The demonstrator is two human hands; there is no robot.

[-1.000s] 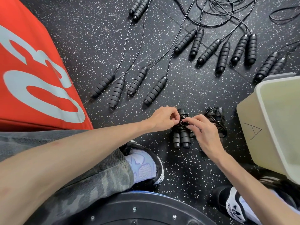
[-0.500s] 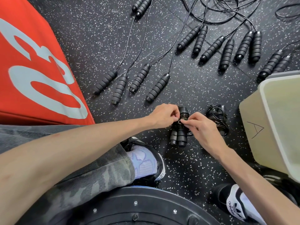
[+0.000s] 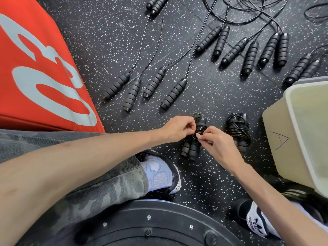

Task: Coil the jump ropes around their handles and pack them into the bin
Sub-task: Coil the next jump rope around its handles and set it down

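A: Black rubber floor (image 3: 204, 183) with white flecks, seen from above. Where is the rope being worked?

B: Low in the middle. Its two handles lie side by side with the cord wound round them, the coiled jump rope (image 3: 192, 145). The left hand (image 3: 179, 129) pinches the cord at the wraps from the left, and the right hand (image 3: 219, 145) pinches it from the right, fingertips nearly meeting.

A: How many others?

B: One finished bundle (image 3: 237, 132) lies just beside the right hand, toward the bin. Beyond them I count six uncoiled pairs of handles (image 3: 276, 48) on the floor, twelve handles, cords trailing to the top edge.

A: And the bin?

B: The pale bin (image 3: 276, 142) stands at the right, marked with a drawn "A"; I see no rope in the part that shows.

A: Anything changed from a second ago?

B: Both hands have stayed on the same wraps, and the finished bundle has not moved. A red pad (image 3: 40, 71) sits at left.
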